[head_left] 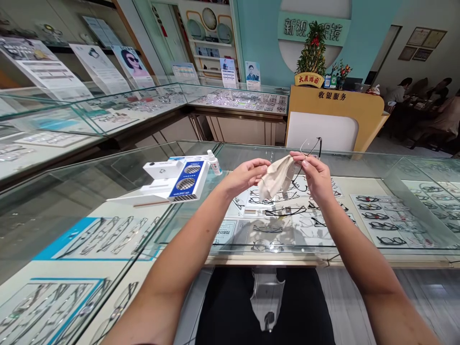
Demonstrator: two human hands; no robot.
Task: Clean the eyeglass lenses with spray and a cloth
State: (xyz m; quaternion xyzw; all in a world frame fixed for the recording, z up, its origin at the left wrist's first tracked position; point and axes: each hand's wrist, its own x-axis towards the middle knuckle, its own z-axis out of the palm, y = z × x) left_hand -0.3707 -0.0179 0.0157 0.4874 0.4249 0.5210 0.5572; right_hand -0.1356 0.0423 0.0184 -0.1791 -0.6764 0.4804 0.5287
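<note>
The smooth, clear glass surface (362,164) spreads beneath both hands, eyeglass frames showing under it. A yellow desk (372,103) stands beyond, at one o'clock. At ten o'clock, an angular white-and-blue carton (186,183) sits beside the left forearm. The left hand (247,175) is half curled, fingertips against a soft, creased beige cloth (275,179) at twelve; its grip is unclear. The right hand (316,175) pinches thin, dark-armed glasses (319,143) beside the cloth. A small white bottle (214,164) stands at eleven.
</note>
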